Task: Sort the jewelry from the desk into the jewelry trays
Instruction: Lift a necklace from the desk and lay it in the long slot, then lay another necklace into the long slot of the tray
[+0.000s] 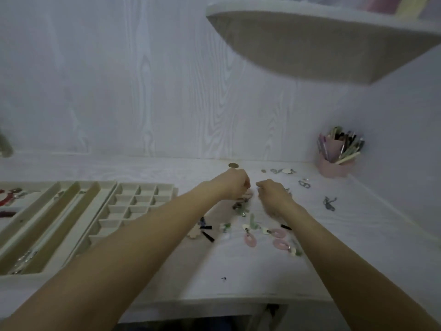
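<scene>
While both arms reach over the desk (238, 271), the left hand (235, 185) and right hand (274, 194) hover with fingers curled above scattered jewelry (250, 228); whether they grip anything I cannot tell; the jewelry trays (107, 211) lie left

We've both arms stretched fwd, left hand (235, 183) & right hand (272, 193) near each other, fingers curled, backs up.
</scene>
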### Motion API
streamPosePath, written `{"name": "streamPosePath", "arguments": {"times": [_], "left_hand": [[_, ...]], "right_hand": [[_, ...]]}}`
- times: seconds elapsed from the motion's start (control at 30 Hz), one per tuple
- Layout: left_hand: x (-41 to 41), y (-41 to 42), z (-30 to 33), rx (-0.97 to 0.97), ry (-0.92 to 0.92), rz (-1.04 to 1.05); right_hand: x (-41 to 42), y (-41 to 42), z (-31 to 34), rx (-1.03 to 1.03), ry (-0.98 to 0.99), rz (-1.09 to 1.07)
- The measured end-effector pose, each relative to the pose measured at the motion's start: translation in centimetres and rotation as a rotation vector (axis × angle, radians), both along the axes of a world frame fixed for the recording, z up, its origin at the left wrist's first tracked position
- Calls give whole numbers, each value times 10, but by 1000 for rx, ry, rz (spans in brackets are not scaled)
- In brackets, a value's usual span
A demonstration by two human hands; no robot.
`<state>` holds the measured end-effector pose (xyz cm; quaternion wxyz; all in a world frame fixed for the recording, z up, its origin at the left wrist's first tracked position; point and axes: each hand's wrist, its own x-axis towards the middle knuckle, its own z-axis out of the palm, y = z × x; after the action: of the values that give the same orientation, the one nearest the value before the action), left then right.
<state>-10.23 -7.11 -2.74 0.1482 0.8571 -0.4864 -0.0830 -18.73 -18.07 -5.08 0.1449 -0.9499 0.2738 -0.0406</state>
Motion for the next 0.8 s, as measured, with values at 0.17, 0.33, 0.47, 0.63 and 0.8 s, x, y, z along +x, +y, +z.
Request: {"name": "streamPosePath", "arguments": {"times": [0.17,0.33,0.47,0.63,0.8], "left_hand": [[9,-35,-13,113,-106,111],[24,-53,-21,187,-124,119],[27,-59,-26,236,-229,87],[31,-53,-21,242,-187,44],[30,-33,10,-146,148,45]], "right_hand": [[13,-16,-7,50,-55,-32],[29,-28,-11,117,-77,-36],[50,-32,-18,-30,79,-28],[47,-27,-14,-66,154,22],[23,-21,3,336,-290,38]]}}
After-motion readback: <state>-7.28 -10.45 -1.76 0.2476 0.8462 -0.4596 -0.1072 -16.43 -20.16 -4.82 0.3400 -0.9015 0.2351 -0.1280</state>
